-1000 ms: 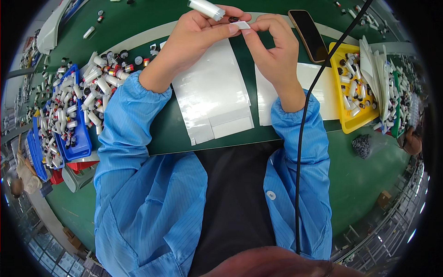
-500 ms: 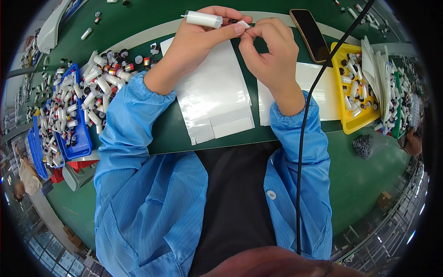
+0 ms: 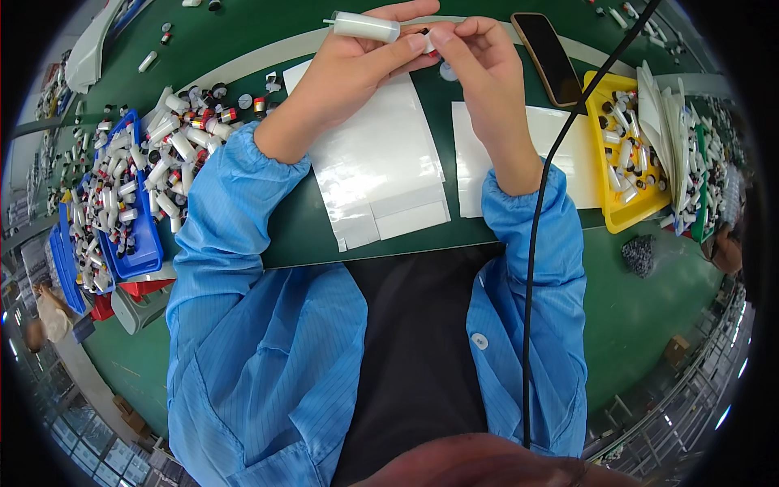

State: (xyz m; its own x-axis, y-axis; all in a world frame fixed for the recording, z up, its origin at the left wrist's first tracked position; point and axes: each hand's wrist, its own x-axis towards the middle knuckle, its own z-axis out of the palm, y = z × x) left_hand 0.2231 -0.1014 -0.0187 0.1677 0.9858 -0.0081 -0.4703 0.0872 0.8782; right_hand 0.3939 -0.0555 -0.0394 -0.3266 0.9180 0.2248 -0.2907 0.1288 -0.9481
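Note:
In my left hand (image 3: 345,73) lies a white plastic cylinder (image 3: 365,27) with a thin stem at its left end, tilted along the fingers. The same hand's thumb and fingertips pinch a small dark, white and red piece (image 3: 428,42). My right hand (image 3: 491,69) meets it there, thumb and fingers closed on the small piece's right side; its exact kind is partly hidden by the fingers. A small round translucent disc (image 3: 448,71) shows just below the right fingertips; I cannot tell whether it is held. Under both hands is a white sheet in a clear plastic sleeve (image 3: 377,162).
A heap of white cylinders with black and red caps (image 3: 182,146) spreads at left, beside a blue tray (image 3: 146,256). At right are a second white sheet (image 3: 560,154), a phone (image 3: 545,61) and a yellow tray (image 3: 629,217) of similar parts. A black cable (image 3: 531,268) hangs across the view.
My right hand has turned, its thumb now pressing across onto the small piece. The white cylinder has shifted slightly right and up, and a round translucent disc has come into sight below the fingertips.

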